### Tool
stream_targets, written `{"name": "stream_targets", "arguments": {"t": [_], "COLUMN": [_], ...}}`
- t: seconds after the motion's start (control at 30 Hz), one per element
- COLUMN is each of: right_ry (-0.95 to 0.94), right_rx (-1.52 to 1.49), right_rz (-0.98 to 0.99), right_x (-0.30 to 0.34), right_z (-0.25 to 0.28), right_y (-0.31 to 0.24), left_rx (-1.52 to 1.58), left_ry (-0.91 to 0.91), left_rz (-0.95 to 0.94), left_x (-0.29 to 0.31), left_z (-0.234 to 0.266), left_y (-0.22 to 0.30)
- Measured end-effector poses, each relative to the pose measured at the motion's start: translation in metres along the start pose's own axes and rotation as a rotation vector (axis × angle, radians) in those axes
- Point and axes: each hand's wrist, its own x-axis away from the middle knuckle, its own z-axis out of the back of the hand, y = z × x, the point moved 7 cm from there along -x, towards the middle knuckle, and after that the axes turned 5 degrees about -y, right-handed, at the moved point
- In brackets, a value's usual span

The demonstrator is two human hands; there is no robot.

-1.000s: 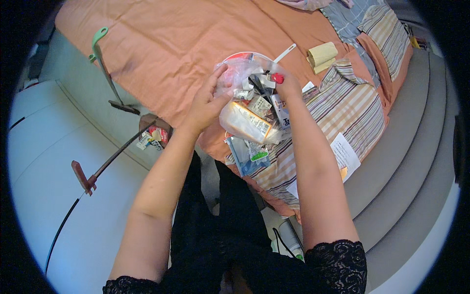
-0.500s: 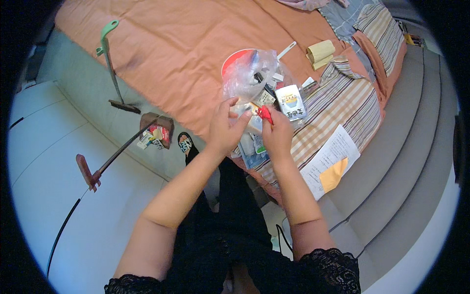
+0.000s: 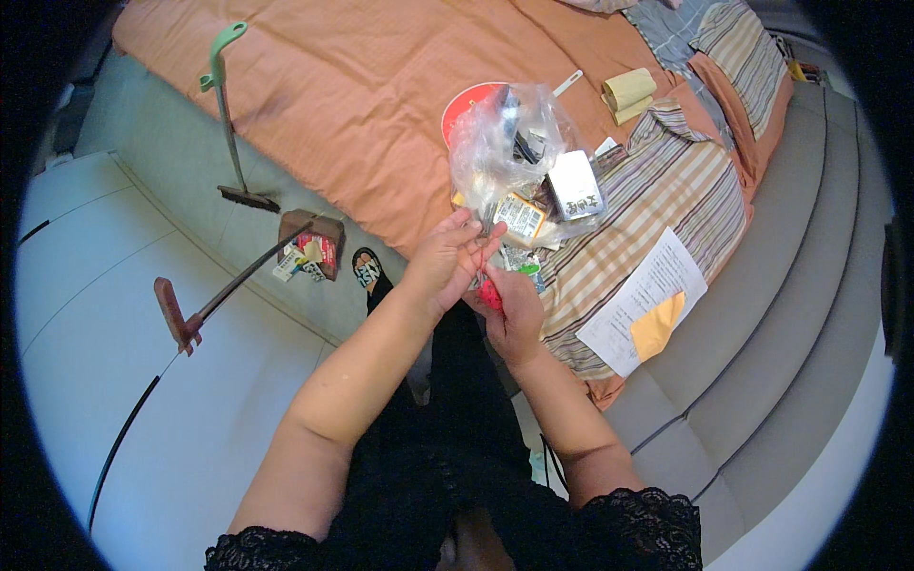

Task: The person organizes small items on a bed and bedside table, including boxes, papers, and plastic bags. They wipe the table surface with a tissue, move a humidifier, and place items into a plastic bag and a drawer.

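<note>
A small red item (image 3: 489, 294) is pinched in my right hand (image 3: 520, 312), its kind too small to make out. My left hand (image 3: 446, 265) meets it palm-up, fingers curled in, and what lies between those fingertips is unclear. Just beyond both hands, a clear plastic bag (image 3: 505, 152) holds small dark and pale things. Next to the bag lie a white box with dark print (image 3: 575, 187) and a yellow-edged label packet (image 3: 520, 217). Under the bag, a red round fan (image 3: 459, 107) shows its rim, with a white handle (image 3: 568, 83) sticking out.
An orange sheet (image 3: 343, 114) and striped cloth (image 3: 657, 200) cover the bed. A written paper (image 3: 619, 328) bears an orange slip (image 3: 657, 326). On the floor at left are a green-handled broom (image 3: 228, 124) and a brown dustpan (image 3: 328, 228) with litter. A grey padded edge (image 3: 762, 276) runs along the right.
Both hands have come down toward my body, bringing the red item along and turning it lower. My left palm now faces up more. The bag stands more upright.
</note>
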Motion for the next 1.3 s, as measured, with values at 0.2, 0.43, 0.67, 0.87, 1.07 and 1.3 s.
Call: {"name": "stream_targets", "arguments": {"t": [0.2,0.43,0.67,0.87,1.07,1.3], "right_ry": [0.019,0.31,0.317,0.413,0.272,0.074], "right_rx": [-0.045,-0.666,-0.884,-1.008,-0.934,-0.725], "right_rz": [-0.078,-0.806,-0.911,-0.825,-0.699,-0.905], "right_x": [0.012,0.049,0.029,0.019,-0.026,-0.061], "right_z": [0.01,0.005,0.027,0.036,0.031,-0.022], "right_y": [0.009,0.087,0.094,0.109,0.107,0.176], "left_rx": [-0.13,-0.3,-0.228,-0.097,-0.09,-0.352], "left_ry": [0.027,-0.006,-0.01,0.001,-0.037,0.266], "left_rz": [0.025,-0.08,-0.025,-0.003,0.002,-0.154], "left_x": [0.008,0.004,-0.014,-0.032,-0.048,-0.072], "left_z": [-0.007,-0.027,-0.041,-0.043,-0.044,-0.029], "left_y": [0.001,-0.011,-0.026,-0.036,-0.039,-0.002]}}
